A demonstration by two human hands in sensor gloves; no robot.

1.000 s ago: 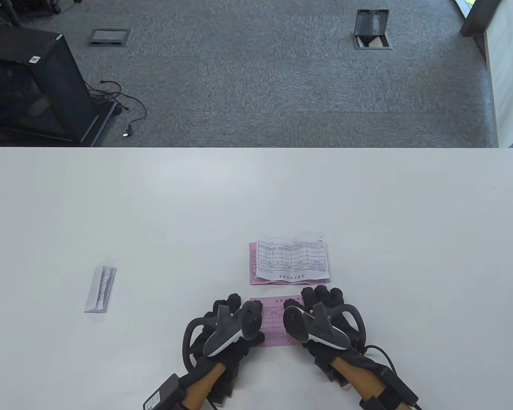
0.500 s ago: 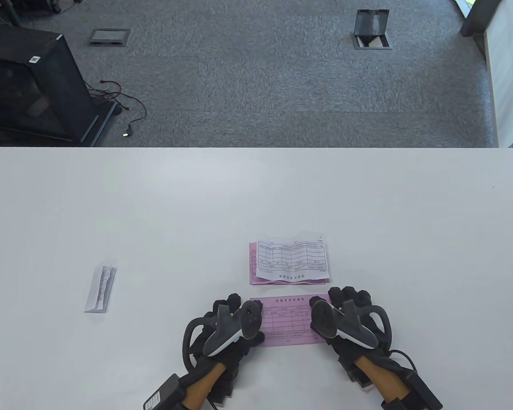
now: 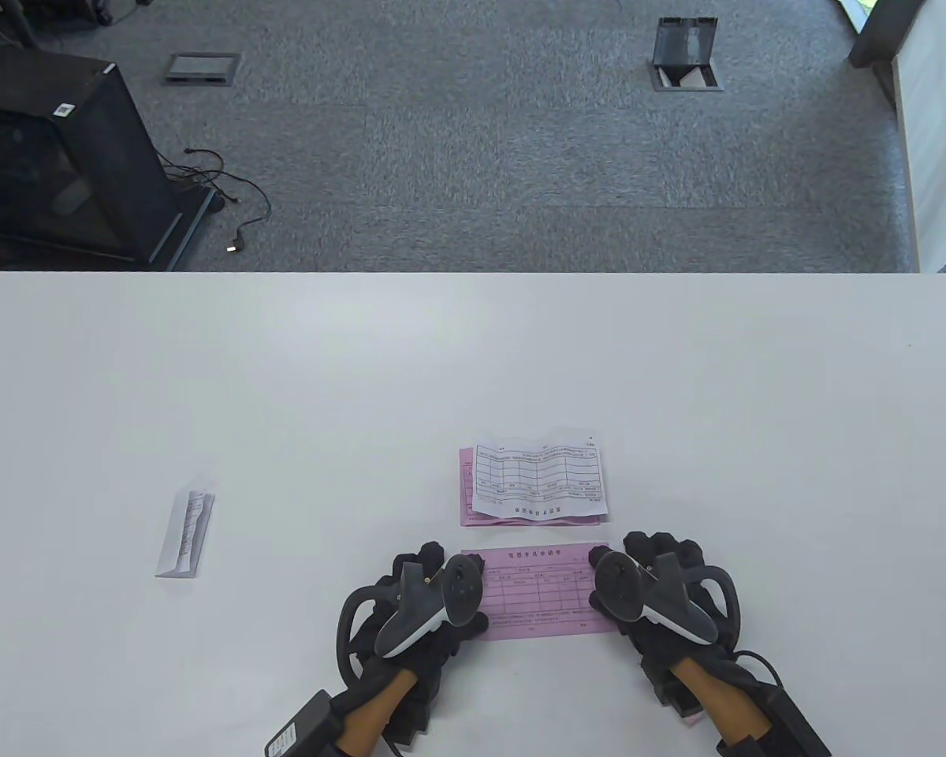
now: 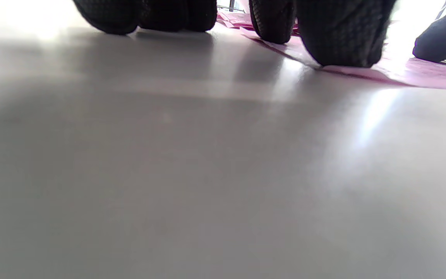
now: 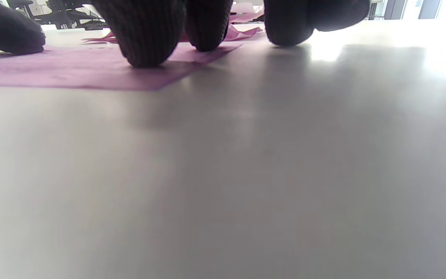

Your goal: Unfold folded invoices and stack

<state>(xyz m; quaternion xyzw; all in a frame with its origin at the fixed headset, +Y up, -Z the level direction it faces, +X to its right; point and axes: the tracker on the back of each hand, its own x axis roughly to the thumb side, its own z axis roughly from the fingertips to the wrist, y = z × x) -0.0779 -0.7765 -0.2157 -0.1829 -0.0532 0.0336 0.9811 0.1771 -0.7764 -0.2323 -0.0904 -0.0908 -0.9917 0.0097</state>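
Pink invoice lies open on table just below the stack, my L hand & R hand fingers spread, pressing its ends—I'd smooth creases outward w/ even pressure before lifting onto stack.

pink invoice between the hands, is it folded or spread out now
Spread out: the pink paper invoice lies flat on the white table, its full printed form showing, left hand and right hand pressing its ends.
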